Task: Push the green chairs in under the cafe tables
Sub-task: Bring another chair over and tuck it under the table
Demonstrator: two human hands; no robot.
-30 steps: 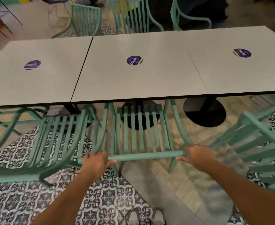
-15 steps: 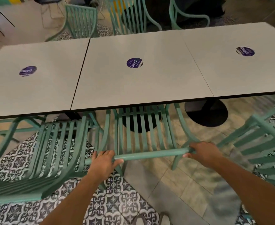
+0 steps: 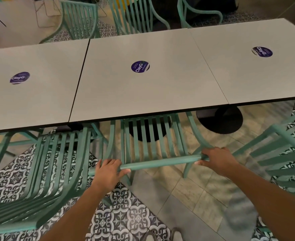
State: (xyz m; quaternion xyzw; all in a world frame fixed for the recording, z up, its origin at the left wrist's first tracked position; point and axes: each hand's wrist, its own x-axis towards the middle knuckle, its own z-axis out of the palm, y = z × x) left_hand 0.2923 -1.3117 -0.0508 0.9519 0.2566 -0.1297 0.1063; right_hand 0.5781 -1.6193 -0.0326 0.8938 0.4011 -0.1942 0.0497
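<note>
While both hands grip its top rail, the middle green chair [image 3: 153,141] stands at the near edge of the middle table [image 3: 143,94], its seat hidden under the tabletop and its slatted back leaning toward the camera. The left hand [image 3: 108,173] holds the left end of the top rail [image 3: 160,163], fingers curled over the far side and the thumb stretched along the near side. The right hand [image 3: 218,160] holds the right end, where the rail meets the curved armrest; its fingers wrap round the bar and the thumb tucks beneath.

Three grey square tabletops sit side by side in a row, edges touching, each with a round purple sticker [image 3: 140,66] in its middle. Black round pedestal bases show under the middle and right tables. A second green chair [image 3: 47,171] stands just left of the held one, at the left table [image 3: 30,94], its back well clear of the table edge. A third chair [image 3: 282,162] is at the near right, by the right table [image 3: 247,72], also out from the table. More green chairs [image 3: 80,20] line the far side of the row. Patterned black-and-white tiles [image 3: 122,214] cover the near left floor, plain tiles the right.
</note>
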